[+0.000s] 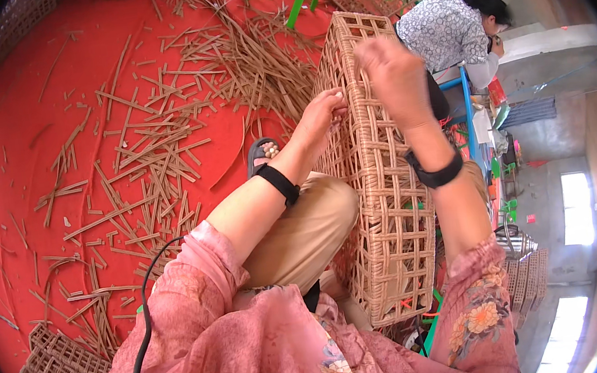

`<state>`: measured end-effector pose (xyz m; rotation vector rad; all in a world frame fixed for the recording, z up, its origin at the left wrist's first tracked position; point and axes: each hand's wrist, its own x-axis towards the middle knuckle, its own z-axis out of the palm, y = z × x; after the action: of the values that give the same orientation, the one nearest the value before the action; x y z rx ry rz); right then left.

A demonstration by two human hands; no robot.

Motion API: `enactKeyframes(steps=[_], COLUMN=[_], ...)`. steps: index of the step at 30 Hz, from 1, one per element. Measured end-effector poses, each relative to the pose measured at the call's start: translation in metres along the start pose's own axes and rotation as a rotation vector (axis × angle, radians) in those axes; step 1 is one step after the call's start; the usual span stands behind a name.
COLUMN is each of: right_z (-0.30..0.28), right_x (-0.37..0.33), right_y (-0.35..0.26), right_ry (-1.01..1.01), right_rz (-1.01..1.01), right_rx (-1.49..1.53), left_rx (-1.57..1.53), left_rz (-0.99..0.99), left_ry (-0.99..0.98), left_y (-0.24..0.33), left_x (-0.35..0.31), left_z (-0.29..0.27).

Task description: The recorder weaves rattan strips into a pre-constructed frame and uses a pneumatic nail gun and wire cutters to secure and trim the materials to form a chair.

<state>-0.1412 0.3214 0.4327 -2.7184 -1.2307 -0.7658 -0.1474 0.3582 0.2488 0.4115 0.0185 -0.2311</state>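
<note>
A long woven basket (392, 198) is being seen directly in front of the body, between the bent left knee (320, 217) in beige trousers and the right forearm. Its narrow form is being stretched from the top of the view down towards the lap.

The basket is being coloured by light brown, rather shiny strips. On the face turned to the camera, an open lattice is being formed: the strips are being crossed at nearly right angles, and rows of squarish holes are being left between them. Some darkness of the inside is being shown through these holes. Along the left edge, a thicker border is being made by closely wrapped strips, and the side face beyond it is being filled with a tighter weave. The corners are being rounded softly.

The left hand (319, 119) is being held close against this side face, with the fingers bent inward; whether a strip is being pinched by them cannot be told. The right hand (395, 76) is being held over the upper part of the lattice. Its fingers are being shown curled but blurred, so it cannot be told whether anything is being gripped.

To the left, a red floor covering (19, 189) is being strewn with loose brown strips (157, 177).
</note>
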Motion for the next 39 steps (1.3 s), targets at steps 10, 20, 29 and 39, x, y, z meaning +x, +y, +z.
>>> enactKeyframes(steps=[10, 20, 29, 39], right_z=[-0.044, -0.092, -0.149, -0.14], right_x=[0.041, -0.007, -0.237, -0.322], right_y=[-0.053, -0.04, -0.064, -0.074], right_ry=[0.069, 0.036, -0.239, -0.08], right_rz=[0.385, 0.515, 0.896, 1.203], right_rx=[0.752, 0.799, -0.067, -0.264], left_rx=[0.786, -0.472, -0.878, -0.947], left_rz=[0.639, 0.21, -0.038, -0.106], left_ry=[0.173, -0.072, 0.003, -0.088], left_y=[0.021, 0.058, 0.04, 0.013], left_x=[-0.017, 0.012, 0.022, 0.039], left_z=[0.012, 0.031, 0.01, 0.026])
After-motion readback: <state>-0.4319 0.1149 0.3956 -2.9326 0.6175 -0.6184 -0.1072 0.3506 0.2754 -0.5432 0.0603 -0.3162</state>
